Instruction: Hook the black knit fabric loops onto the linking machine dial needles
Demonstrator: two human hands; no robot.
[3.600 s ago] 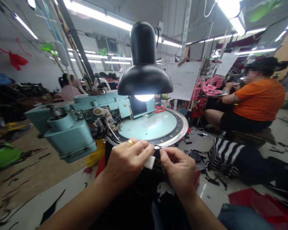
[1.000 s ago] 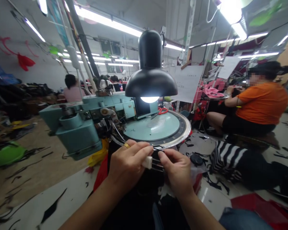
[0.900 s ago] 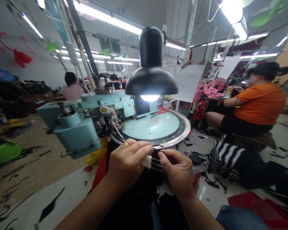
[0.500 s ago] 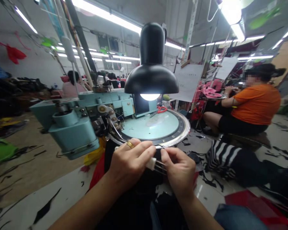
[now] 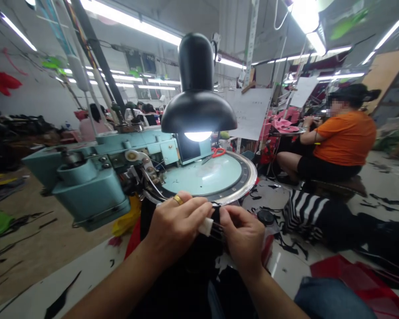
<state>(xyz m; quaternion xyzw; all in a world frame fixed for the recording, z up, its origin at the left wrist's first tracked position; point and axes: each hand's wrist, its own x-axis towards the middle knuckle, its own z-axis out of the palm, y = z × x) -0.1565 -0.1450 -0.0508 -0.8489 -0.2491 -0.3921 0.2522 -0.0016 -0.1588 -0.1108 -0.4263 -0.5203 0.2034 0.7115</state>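
Observation:
A round linking machine has a pale green dial ringed by a toothed metal rim. At the rim's front edge my left hand, with a ring on one finger, is closed on the black fabric that hangs down below. A white piece with thin metal prongs sticks out beneath my left fingers toward the right hand. My right hand pinches at the rim just beside it, thumb and index finger together on the fabric edge. The fingertips hide most of the edge itself.
A black lamp hangs low over the dial. Red-handled scissors lie at its back. The green machine head juts out left. A person in orange sits at right, near striped fabric. Black scraps litter the floor.
The whole view has shifted, so the machine and lamp appear farther left. Both hands stay at the rim, with the fingers a little changed around the fabric edge.

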